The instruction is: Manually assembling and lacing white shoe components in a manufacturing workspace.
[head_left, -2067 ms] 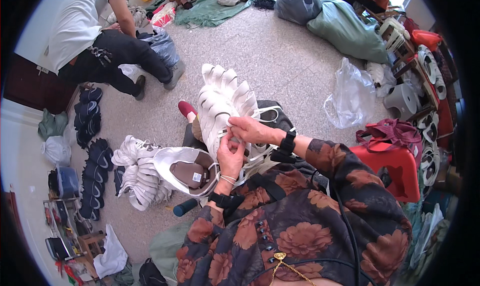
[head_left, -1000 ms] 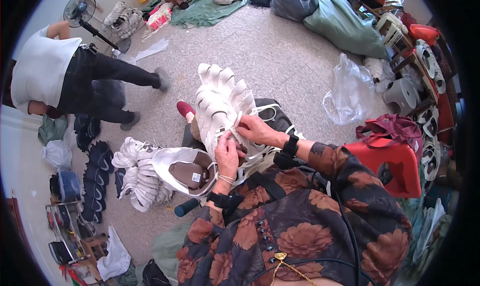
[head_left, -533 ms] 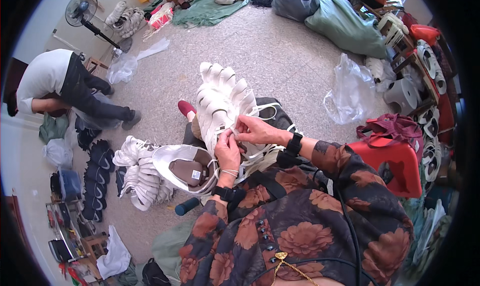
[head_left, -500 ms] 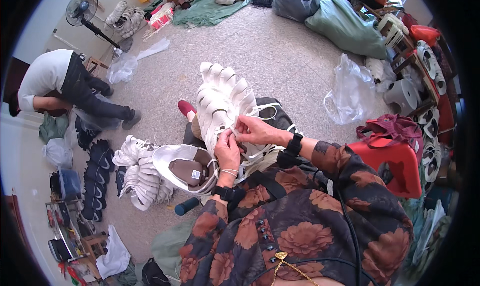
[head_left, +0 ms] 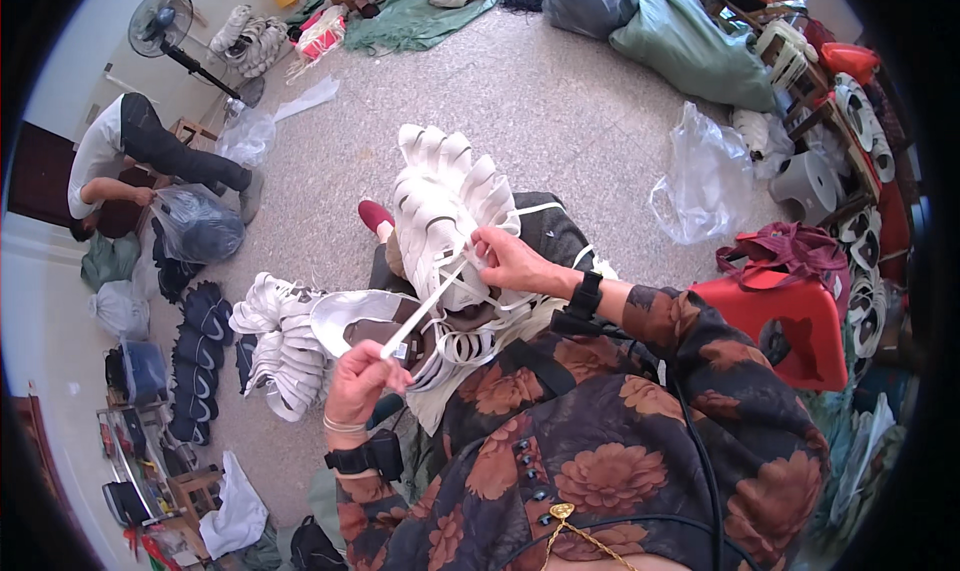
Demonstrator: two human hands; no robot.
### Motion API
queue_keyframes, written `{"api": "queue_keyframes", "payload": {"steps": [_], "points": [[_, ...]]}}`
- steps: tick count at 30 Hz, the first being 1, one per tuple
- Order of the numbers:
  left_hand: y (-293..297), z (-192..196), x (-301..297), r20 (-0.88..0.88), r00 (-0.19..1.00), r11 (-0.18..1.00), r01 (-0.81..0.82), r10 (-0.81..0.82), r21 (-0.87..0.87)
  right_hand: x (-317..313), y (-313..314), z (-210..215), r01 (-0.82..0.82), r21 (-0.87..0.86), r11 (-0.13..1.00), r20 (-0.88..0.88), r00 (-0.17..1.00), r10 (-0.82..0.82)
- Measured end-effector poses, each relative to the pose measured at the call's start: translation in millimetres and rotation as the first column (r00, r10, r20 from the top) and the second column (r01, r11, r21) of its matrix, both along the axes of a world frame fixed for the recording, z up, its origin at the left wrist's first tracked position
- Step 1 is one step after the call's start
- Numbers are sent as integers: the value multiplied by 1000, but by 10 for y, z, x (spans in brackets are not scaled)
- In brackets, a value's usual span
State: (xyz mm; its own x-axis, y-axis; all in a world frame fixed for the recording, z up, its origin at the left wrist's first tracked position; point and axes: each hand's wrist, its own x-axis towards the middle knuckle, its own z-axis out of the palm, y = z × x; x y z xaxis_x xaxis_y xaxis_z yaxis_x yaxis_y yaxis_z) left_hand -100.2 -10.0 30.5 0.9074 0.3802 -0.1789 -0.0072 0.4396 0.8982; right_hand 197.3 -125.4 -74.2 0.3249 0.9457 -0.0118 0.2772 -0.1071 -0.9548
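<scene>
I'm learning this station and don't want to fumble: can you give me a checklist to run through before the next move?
1. White lace pinched in the left grip: ok.
2. Lace drawn straight between left grip and white shoe stack: ok, no visible slack.
3. What the right grip pinches at the stack: cannot tell, its fingers hide it.
4. Other laces tucked in: not ok, a pale lace crosses the dark fabric.
5. Co-worker clear of both grips: ok, bent over a plastic bag.

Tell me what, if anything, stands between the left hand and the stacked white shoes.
The open shoe lies between the left hand and the stacked white shoes; the white lace crosses in front, with nothing visible blocking it.
</scene>
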Motion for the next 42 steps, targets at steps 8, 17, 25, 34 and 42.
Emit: {"api": "queue_keyframes", "payload": {"steps": [8,17,25,34,42], "points": [[-68,-53,298,-251,956,963,-87,152,254,134,-157,416,-160,166,973,-89,980,177],[47,-38,758,213,933,956,-292,289,-18,661,-611,713,-377,-272,886,-225,920,322],[24,-79,787,250,928,958,-246,277,-148,640,-554,365,-82,-193,978,-435,900,-10],[-74,-394,613,50,946,947,-322,321,17,396,-311,496,-296,-310,903,-18,952,306],[-168,-373,711,-29,953,939,-293,303,182,209,-15,389,-286,-112,952,235,923,304]]}}
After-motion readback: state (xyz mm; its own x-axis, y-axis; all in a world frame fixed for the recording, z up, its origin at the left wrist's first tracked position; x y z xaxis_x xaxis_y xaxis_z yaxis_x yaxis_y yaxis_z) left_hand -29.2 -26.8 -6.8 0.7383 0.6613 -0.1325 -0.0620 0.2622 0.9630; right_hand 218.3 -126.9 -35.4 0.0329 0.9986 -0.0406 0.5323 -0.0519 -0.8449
